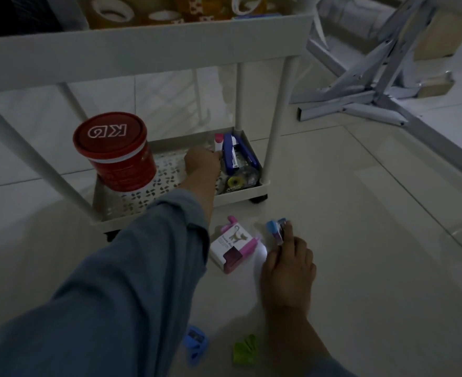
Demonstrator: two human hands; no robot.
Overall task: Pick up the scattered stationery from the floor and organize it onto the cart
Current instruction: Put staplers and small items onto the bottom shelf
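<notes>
Dim room, pale tiled floor (374,254); folded metal frame (374,85) lying far right. Left hand (201,161) in bottom tray of white cart (142,53), fingers curled round pink-capped stick (218,141), just beside blue stapler (239,153); red tub (114,151) at tray's left. Right hand (287,263) low on floor, fingertips pinching small blue item (274,229). Cat-printed box (231,247), blue sharpener (196,342), green piece (245,349) on tiles.

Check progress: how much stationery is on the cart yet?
Done: stapler and tape lie in the cart's bottom tray. In hand: left hand holds a pink-capped stick there; right hand pinches a blue item on the floor. Left: pink box, blue sharpener, green piece.
</notes>
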